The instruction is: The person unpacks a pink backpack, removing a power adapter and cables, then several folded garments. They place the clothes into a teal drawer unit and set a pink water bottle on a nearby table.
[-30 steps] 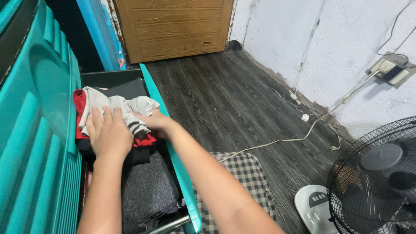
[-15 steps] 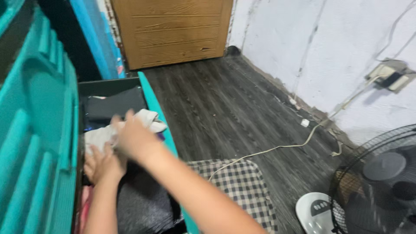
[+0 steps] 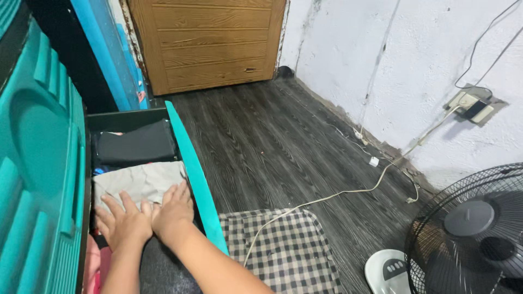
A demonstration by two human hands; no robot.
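A teal drawer stands pulled out of the teal cabinet. Inside it the left hand lies flat, fingers spread, on a folded beige cloth (gripping nothing). The right hand presses flat just beside it, touching the same cloth. A dark garment lies beyond. Right of the drawer are a checkered mat, a white cord and a black fan.
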